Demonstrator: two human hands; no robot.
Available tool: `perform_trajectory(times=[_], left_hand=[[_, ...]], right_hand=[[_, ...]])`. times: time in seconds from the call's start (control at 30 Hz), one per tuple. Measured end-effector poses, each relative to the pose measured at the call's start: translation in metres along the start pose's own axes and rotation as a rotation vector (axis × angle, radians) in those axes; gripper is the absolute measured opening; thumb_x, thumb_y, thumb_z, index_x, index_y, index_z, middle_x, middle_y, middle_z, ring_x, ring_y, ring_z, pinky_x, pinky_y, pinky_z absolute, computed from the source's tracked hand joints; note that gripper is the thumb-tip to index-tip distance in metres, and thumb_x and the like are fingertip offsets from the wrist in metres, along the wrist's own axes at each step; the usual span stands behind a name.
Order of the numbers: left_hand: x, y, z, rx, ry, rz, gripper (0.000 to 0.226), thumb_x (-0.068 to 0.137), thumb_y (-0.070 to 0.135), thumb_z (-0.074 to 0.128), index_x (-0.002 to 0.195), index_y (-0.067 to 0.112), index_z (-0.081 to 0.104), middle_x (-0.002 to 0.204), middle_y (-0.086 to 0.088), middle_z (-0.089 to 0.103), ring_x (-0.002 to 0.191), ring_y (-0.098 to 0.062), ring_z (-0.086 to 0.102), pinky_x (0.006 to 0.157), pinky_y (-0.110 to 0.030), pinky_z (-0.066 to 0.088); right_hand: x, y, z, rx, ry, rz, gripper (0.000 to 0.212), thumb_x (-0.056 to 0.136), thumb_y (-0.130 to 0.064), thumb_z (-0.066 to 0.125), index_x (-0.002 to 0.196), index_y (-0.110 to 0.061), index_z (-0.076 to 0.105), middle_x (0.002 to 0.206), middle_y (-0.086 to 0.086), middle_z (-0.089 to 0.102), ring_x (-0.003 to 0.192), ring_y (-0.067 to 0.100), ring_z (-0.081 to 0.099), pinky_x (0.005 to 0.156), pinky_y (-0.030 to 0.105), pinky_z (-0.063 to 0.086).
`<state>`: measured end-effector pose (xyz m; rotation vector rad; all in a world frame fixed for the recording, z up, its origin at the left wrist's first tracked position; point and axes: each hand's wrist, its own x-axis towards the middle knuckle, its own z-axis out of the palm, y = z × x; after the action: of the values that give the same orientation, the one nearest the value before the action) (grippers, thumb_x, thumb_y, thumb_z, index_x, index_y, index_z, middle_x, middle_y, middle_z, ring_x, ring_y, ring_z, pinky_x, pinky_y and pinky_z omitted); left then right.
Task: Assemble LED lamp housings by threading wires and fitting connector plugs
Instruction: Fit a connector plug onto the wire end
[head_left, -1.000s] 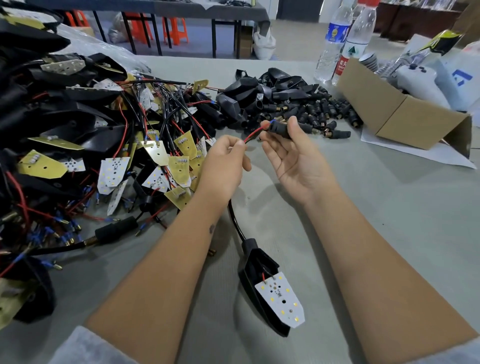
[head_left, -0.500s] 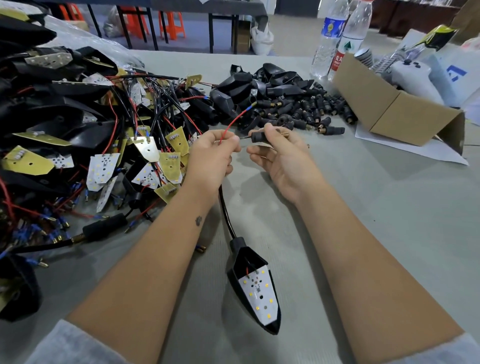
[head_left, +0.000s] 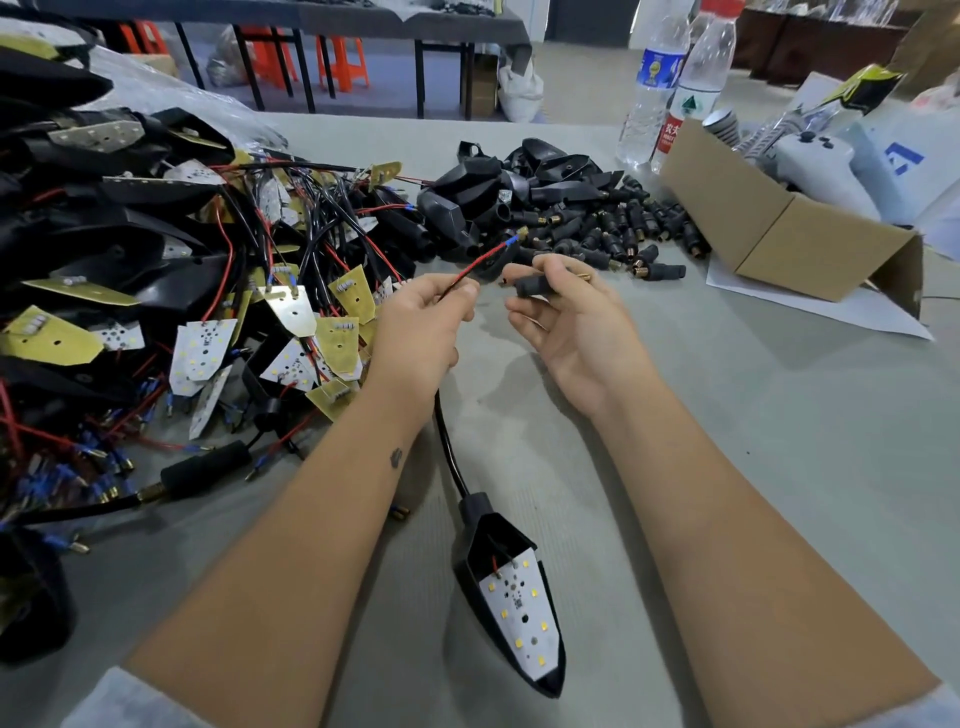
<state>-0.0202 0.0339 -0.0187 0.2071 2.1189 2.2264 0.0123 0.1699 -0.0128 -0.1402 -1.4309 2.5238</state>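
— Where is the lamp housing?
— Near the table's front edge: black shell, white LED board inside.
— And the hands?
— Left hand pinches the red wire, blue-tipped. Right hand pinches a black connector plug; the two are apart.

left hand pinches red wire | right hand grips connector plug

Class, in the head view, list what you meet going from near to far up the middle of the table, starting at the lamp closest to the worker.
Lamp housing → black cable → left hand pinching the red wire → pile of black plugs → water bottles.
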Motion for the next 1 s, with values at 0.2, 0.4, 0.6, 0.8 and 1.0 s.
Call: perform_trajectory(times=[0.2,0.4,0.6,0.8,1.0], left_hand=[[-0.004,-0.0007,0.0034,0.126,-0.064,0.047,0.022,0.098,0.033,0.052,0.087,0.022,0.067,0.06,0.012,0.053,0.044,0.0,0.038,0.053,-0.026,0.03],[-0.0022,-0.0012,0.0026,0.066,-0.068,0.04,0.019,0.099,0.027,0.053,0.088,0.023,0.068,0.063,0.013,0.056,0.046,-0.002,0.037,0.045,-0.018,0.032],[-0.0008,0.0033,-0.0004,-0.179,0.013,0.029,0.013,0.095,0.019,0.061,0.084,0.022,0.067,0.083,0.003,0.069,0.063,-0.007,0.049,0.057,-0.02,0.042],[-0.0017,0.0031,-0.0041,-0.291,-0.011,0.064,0.029,0.084,0.002,0.072,0.076,0.018,0.049,0.08,0.004,0.073,0.044,-0.002,0.037,0.04,-0.014,0.028],[-0.0018,0.0039,-0.003,-0.315,0.027,0.029,0.036,0.086,-0.002,0.068,0.074,0.019,0.041,0.079,0.004,0.07,0.043,-0.001,0.036,0.039,-0.014,0.025]], right_hand=[[0.0023,0.0019,0.001,-0.119,0.013,-0.016,0.003,0.094,-0.014,0.056,0.092,-0.015,0.055,0.053,0.003,0.055,0.045,0.012,0.046,0.043,0.022,0.034],[-0.001,0.0033,0.0035,-0.234,0.039,-0.065,0.017,0.094,-0.009,0.057,0.078,-0.017,0.055,0.051,0.002,0.053,0.049,0.012,0.045,0.046,0.023,0.032],[-0.0026,0.0045,0.0064,-0.372,0.0,-0.09,0.017,0.093,-0.008,0.055,0.078,-0.017,0.058,0.051,0.005,0.053,0.051,0.015,0.045,0.047,0.024,0.031],[-0.0016,0.0062,0.0051,-0.413,-0.028,-0.073,0.013,0.095,-0.017,0.058,0.082,-0.021,0.058,0.054,0.004,0.056,0.054,0.017,0.044,0.048,0.023,0.034],[0.0021,0.0007,0.0038,-0.008,0.117,0.024,0.014,0.095,-0.002,0.04,0.09,-0.012,0.05,0.072,0.007,0.063,0.059,0.018,0.051,0.062,0.025,0.045]])
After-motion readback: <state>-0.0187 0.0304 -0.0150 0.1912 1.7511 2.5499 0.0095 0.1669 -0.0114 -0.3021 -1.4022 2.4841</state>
